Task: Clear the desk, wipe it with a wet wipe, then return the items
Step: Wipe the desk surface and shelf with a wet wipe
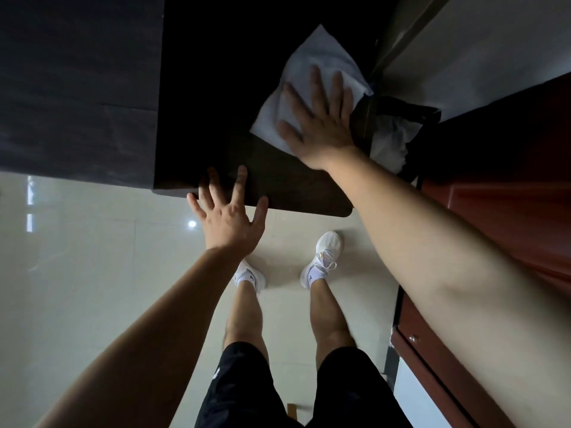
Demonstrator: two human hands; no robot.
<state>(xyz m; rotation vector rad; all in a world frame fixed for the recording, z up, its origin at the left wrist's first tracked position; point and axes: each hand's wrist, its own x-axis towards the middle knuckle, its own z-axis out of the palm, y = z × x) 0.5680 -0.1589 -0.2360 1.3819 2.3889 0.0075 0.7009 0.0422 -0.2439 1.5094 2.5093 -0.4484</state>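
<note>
Head view: right hand [321,125] flat, pressing wet wipe [312,57] onto desk [216,72].

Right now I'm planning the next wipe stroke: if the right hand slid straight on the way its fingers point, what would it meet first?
The right hand, flat on the wet wipe, would cross only bare dark desk; nothing shows in its path, though that far part is very dark.

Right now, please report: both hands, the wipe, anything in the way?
Right hand flat, pressing wipe on desk. Left hand open, fingers spread at desk's near edge. Bin with white bag beside desk, near right hand.
</note>
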